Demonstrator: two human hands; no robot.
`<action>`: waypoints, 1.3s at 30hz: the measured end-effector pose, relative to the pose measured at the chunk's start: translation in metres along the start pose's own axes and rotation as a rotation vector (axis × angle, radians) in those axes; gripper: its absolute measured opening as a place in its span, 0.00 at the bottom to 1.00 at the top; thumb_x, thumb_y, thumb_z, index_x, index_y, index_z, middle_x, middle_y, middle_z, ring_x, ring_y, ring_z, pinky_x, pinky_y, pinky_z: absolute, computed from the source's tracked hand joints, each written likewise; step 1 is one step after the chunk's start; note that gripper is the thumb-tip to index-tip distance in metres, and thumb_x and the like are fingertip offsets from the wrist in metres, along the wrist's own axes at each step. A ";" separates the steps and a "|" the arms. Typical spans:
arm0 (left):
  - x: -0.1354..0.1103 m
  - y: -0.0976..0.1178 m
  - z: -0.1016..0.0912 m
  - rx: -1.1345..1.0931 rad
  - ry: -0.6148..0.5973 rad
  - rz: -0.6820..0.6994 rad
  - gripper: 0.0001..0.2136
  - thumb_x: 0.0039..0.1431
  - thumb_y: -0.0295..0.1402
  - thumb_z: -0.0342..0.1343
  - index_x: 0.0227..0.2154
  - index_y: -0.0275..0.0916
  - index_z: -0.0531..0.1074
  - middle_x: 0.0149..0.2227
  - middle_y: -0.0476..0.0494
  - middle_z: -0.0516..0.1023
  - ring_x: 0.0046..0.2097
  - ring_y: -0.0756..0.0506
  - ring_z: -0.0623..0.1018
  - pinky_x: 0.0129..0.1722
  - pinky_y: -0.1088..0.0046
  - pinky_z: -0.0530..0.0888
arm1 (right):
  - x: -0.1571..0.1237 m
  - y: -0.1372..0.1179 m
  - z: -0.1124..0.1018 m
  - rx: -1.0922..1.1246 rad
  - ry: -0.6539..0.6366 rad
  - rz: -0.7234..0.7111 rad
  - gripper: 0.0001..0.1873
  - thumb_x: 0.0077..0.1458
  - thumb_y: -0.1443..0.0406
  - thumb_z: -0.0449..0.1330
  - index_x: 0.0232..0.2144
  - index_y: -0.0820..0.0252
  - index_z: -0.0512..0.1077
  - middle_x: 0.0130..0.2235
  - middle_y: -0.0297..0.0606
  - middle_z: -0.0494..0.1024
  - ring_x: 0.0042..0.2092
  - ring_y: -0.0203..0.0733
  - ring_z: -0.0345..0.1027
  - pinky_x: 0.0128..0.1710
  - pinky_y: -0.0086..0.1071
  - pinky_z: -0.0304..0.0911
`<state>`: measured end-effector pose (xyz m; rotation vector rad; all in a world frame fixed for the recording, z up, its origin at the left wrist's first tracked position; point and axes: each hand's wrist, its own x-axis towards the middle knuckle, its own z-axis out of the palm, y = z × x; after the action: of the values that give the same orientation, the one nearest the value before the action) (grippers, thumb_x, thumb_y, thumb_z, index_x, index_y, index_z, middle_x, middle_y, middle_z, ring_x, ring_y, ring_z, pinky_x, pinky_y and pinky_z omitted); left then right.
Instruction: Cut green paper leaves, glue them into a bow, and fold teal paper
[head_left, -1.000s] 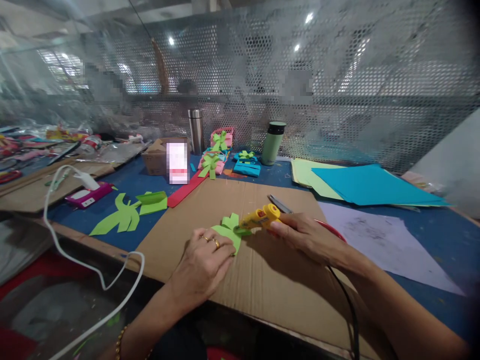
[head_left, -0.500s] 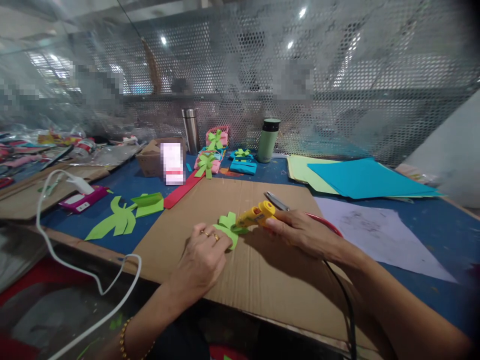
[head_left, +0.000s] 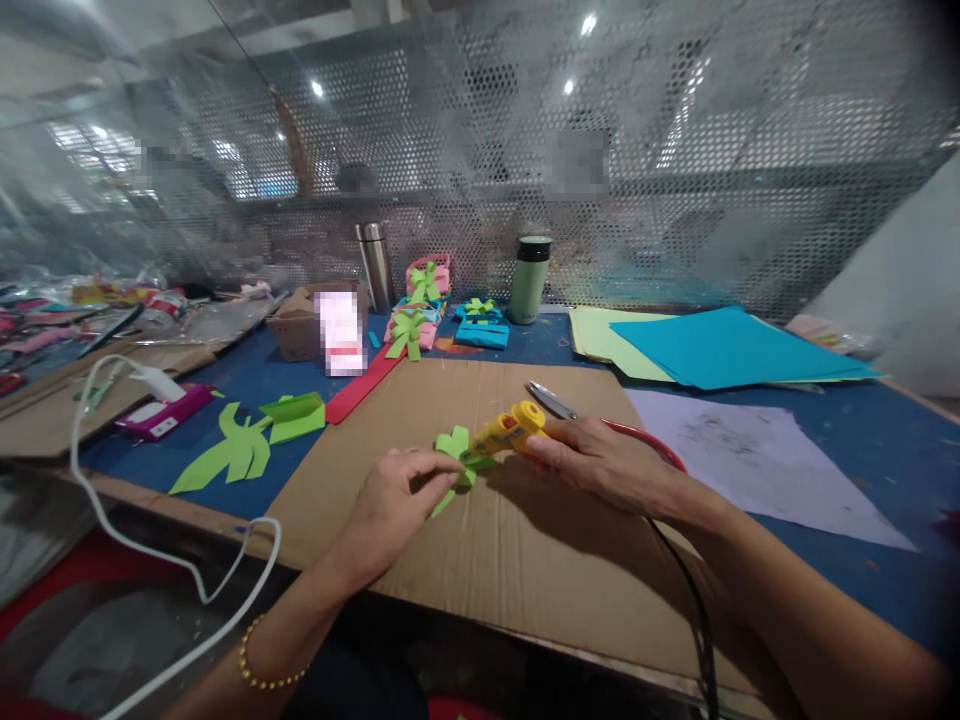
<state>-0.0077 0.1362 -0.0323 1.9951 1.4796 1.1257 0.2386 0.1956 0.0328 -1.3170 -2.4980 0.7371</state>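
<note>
Wrapped round a yellow glue gun, my right hand holds its nozzle against the middle of a green paper bow on the cardboard. My left hand comes in from the left, thumb and forefinger pinching the near side of that bow. Under the fingers part of the bow is hidden. Just behind my right hand lie scissors with red handles, partly covered by the hand. From the glue gun a black cord runs down off the front edge.
The cardboard sheet covers the blue table's middle. Cut green paper pieces and a purple power strip lie left. Behind stand a steel flask, a green tumbler and small bow-topped packets. Blue sheets lie right.
My left hand has turned and drawn back slightly, its thumb and forefinger now pinching the bow's near side, so more of the bow shows. The glue gun stays at the bow's middle.
</note>
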 end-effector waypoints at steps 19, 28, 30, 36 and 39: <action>0.022 -0.014 0.016 -0.058 0.055 -0.225 0.07 0.53 0.32 0.59 0.36 0.40 0.73 0.25 0.52 0.77 0.27 0.49 0.75 0.27 0.74 0.68 | -0.003 -0.004 -0.001 0.036 0.028 0.001 0.25 0.66 0.50 0.47 0.27 0.59 0.71 0.26 0.34 0.73 0.28 0.38 0.66 0.29 0.31 0.54; 0.019 -0.008 0.011 -0.193 0.136 -0.387 0.08 0.51 0.37 0.63 0.30 0.39 0.76 0.25 0.49 0.79 0.27 0.47 0.78 0.26 0.75 0.70 | -0.001 -0.005 -0.002 0.034 0.022 -0.013 0.23 0.67 0.54 0.48 0.27 0.59 0.71 0.24 0.31 0.70 0.28 0.36 0.65 0.31 0.32 0.55; 0.017 -0.005 0.009 -0.238 0.135 -0.369 0.07 0.52 0.37 0.62 0.31 0.39 0.78 0.27 0.48 0.81 0.30 0.47 0.79 0.29 0.74 0.72 | -0.001 -0.004 -0.001 0.020 0.023 -0.025 0.23 0.67 0.54 0.47 0.27 0.59 0.71 0.25 0.31 0.71 0.27 0.36 0.64 0.30 0.31 0.54; 0.016 -0.013 0.012 -0.081 0.087 -0.153 0.06 0.56 0.34 0.59 0.28 0.42 0.80 0.29 0.49 0.80 0.32 0.47 0.77 0.33 0.71 0.70 | -0.002 -0.005 -0.001 0.026 0.021 -0.009 0.24 0.67 0.52 0.47 0.27 0.59 0.71 0.25 0.33 0.72 0.28 0.37 0.66 0.30 0.31 0.55; 0.018 -0.021 0.015 0.125 0.081 -0.026 0.05 0.55 0.34 0.61 0.25 0.41 0.78 0.26 0.50 0.76 0.30 0.47 0.73 0.32 0.70 0.65 | -0.002 -0.006 -0.001 0.039 0.021 0.003 0.25 0.67 0.51 0.47 0.27 0.60 0.71 0.25 0.33 0.73 0.28 0.37 0.66 0.29 0.31 0.54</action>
<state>-0.0059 0.1620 -0.0499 2.0281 1.6490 1.1408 0.2358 0.1914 0.0371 -1.3088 -2.4532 0.7642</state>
